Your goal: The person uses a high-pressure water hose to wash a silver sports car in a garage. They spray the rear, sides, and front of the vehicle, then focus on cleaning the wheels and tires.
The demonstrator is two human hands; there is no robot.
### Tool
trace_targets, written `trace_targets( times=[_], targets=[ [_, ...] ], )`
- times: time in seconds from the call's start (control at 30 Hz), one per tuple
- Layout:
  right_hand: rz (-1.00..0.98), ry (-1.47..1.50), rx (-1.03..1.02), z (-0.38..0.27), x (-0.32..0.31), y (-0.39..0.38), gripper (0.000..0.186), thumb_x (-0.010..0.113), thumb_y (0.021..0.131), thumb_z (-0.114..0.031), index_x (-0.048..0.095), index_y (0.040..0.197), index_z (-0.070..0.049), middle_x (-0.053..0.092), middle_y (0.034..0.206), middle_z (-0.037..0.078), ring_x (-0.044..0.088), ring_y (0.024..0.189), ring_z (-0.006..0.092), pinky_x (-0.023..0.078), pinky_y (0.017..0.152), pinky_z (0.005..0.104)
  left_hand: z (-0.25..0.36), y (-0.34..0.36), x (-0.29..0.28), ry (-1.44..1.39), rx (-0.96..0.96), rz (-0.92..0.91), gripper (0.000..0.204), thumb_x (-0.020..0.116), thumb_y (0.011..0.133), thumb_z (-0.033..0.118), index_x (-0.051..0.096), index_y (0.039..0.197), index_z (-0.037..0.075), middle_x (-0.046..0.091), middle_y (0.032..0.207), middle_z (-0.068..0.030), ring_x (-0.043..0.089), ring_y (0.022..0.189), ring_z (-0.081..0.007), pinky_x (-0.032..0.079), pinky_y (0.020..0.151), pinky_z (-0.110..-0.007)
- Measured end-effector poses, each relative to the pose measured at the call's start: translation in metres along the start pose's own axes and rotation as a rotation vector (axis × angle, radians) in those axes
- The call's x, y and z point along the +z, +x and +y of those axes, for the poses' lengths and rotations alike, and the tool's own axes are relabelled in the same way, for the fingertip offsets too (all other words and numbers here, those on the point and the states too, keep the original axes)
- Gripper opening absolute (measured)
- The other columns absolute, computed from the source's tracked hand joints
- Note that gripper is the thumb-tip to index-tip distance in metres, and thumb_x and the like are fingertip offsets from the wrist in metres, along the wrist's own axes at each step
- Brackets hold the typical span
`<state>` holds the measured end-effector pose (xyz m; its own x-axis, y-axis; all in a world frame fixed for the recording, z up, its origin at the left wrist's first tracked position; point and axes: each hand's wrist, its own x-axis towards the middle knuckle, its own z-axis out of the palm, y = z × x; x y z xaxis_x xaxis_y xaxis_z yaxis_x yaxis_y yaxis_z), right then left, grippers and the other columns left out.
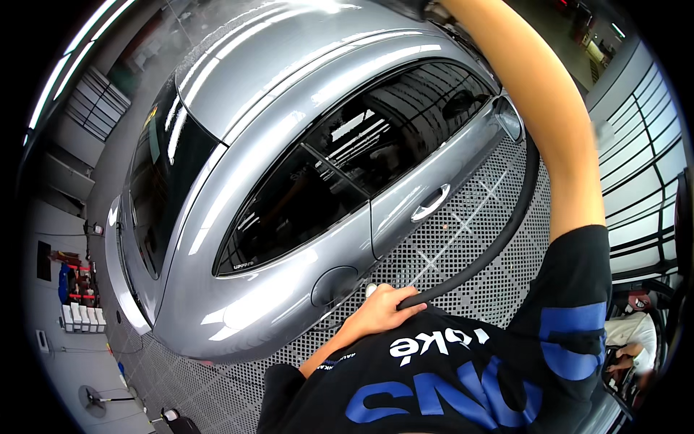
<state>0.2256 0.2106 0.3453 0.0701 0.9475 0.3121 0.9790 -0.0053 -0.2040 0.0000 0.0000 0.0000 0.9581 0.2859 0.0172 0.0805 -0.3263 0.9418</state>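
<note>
A silver-grey car (pixel 296 108) with a rounded roof fills the view's middle, its side windows (pixel 390 123) dark and streaked with water. Low in front of my body, my left hand (pixel 390 307) is closed around a thick black hose (pixel 499 253). From there the hose curves right and up past the car's side mirror (pixel 510 119). My right arm (pixel 549 130) reaches up and forward over the far part of the car, and its hand lies beyond the upper edge. Beside that wrist, a dark shape (pixel 408 9) at the roof is too blurred to name.
Grey perforated tiles (pixel 463 224) cover the floor. Over at the left wall stand white containers (pixel 83 318) and a fan (pixel 92 400). A person (pixel 632 343) in a light top is at the right, behind my shoulder. White panels with dark bars (pixel 643 159) line the right side.
</note>
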Motion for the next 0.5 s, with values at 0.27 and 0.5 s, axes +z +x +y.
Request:
trace_targets(
  times=[0.27,0.5],
  targets=[
    [0.199,0.267,0.607,0.163,-0.023,-0.109,0.036,0.073,0.068,-0.03,0.071,0.082,0.004,0.07,0.072,0.012,0.068,0.069,0.0248,0.054,0.066,0.0354,-0.015,0.002,0.011,-0.086,-0.125,-0.19,0.024,0.071,0.093,0.02,0.064,0.082,0.0,0.055,0.055,-0.0116,0.051,0.048,-0.0195,0.039,0.05,-0.036],
    [0.198,0.403,0.84,0.196,-0.001,-0.318,0.064,0.065,0.078,-0.01,0.055,0.142,-0.006,0.06,0.071,0.003,0.058,0.058,0.0112,0.051,0.058,0.0294,-0.084,0.009,0.066,0.142,-0.245,-0.457,0.023,0.072,0.084,0.023,0.068,0.085,0.0,0.066,0.072,-0.023,0.066,0.073,-0.042,0.049,0.067,-0.049]
  ],
)
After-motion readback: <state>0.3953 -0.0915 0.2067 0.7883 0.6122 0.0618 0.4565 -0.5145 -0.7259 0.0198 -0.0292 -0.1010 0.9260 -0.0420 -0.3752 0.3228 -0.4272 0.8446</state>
